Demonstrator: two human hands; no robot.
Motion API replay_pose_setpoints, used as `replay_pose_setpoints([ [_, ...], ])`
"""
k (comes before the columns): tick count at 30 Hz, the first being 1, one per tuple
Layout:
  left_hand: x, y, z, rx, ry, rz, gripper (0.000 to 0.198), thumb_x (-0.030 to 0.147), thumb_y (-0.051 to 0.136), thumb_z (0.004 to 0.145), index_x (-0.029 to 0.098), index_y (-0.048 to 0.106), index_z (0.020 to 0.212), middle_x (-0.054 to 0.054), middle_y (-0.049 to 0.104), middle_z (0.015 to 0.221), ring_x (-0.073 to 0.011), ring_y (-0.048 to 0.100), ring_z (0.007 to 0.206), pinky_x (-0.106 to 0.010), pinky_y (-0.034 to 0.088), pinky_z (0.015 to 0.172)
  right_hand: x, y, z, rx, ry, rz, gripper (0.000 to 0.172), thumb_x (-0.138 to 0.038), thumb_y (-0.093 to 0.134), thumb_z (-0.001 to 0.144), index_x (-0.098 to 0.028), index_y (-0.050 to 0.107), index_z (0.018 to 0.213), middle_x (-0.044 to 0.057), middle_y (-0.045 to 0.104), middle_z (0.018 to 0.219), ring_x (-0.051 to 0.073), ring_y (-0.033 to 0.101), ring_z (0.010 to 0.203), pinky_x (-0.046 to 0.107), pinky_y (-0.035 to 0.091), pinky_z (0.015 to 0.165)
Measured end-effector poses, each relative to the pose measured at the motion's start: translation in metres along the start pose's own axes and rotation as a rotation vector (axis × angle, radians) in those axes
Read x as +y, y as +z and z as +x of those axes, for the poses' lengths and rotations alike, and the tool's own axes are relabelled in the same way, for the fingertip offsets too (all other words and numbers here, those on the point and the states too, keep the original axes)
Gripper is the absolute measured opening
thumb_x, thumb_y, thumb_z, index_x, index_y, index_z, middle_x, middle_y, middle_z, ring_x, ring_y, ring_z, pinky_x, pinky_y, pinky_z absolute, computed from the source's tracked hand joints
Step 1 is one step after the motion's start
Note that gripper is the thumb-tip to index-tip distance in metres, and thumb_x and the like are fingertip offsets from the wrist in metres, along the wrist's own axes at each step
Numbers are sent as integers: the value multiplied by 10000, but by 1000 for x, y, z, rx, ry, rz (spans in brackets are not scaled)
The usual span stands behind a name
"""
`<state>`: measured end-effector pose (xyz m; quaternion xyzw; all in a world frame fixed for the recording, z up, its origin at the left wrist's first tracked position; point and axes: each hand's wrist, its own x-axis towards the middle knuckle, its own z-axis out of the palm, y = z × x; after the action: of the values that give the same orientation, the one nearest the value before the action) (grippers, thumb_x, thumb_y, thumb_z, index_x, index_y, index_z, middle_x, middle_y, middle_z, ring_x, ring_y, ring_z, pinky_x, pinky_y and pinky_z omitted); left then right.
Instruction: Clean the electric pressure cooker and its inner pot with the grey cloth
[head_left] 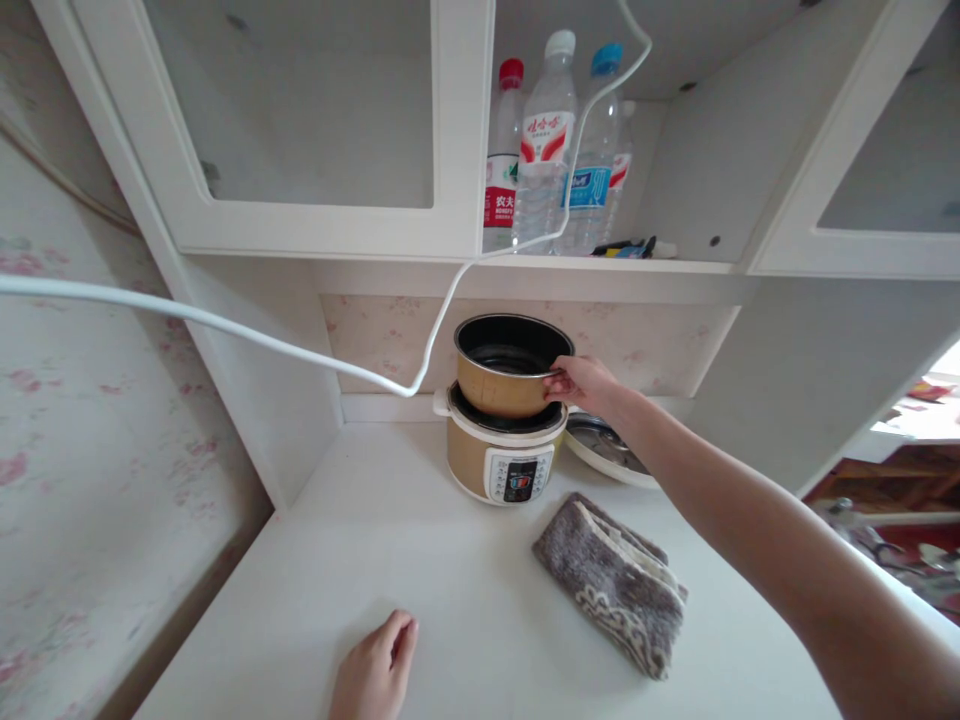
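My right hand [576, 384] grips the rim of a gold inner pot [495, 388] with a dark inside, on its right side. The pot is raised over the opening of a gold and white electric pressure cooker [466, 455], its lower part level with the cooker's rim; whether the two touch I cannot tell. To the cooker's right lies its round lid [607, 455], inner side up, partly hidden by my right arm. Down at the front, my left hand [376, 668] rests on the white tabletop with its fingers curled closed and nothing visible in them.
A folded grey-brown towel [615, 585] lies in front of the cooker on the white tabletop [435, 560]. Several plastic bottles [546, 160] stand in the open cabinet above. A white cable [300, 350] hangs across the view, in front of the cabinet.
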<state>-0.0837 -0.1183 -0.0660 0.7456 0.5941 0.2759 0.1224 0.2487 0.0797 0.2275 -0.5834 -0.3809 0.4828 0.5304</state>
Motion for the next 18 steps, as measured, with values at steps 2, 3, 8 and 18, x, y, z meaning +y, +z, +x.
replay_pose_setpoints([
  [2, 0, 2, 1, 4, -8, 22, 268, 336, 373, 926, 253, 590, 790, 18, 677, 651, -121, 659, 593, -159, 432, 536, 5, -4, 3, 1, 15, -25, 104, -97, 480, 817, -104, 544, 735, 33, 595, 483, 90, 496, 366, 289, 567, 534],
  [3, 0, 2, 1, 3, -14, 32, 267, 337, 377, 924, 254, 592, 790, 19, 681, 655, -122, 661, 596, -159, 433, 538, 7, -5, 5, -1, 23, -39, 103, -97, 483, 816, -102, 548, 736, 32, 593, 477, 90, 496, 365, 279, 564, 530],
  [8, -1, 3, 1, -8, -19, 51, 271, 339, 373, 927, 256, 596, 798, 21, 683, 655, -118, 661, 593, -159, 438, 543, 17, -7, 12, -26, 67, -133, 121, -104, 489, 806, -96, 563, 711, 39, 597, 468, 99, 504, 361, 268, 549, 495],
  [18, 1, 4, 1, 17, 10, 103, 261, 315, 387, 926, 246, 553, 736, 42, 650, 600, -105, 642, 551, -155, 406, 504, 17, -5, 28, -10, 106, -393, 119, -109, 526, 762, -90, 597, 668, 75, 614, 462, 82, 425, 297, 189, 373, 328],
])
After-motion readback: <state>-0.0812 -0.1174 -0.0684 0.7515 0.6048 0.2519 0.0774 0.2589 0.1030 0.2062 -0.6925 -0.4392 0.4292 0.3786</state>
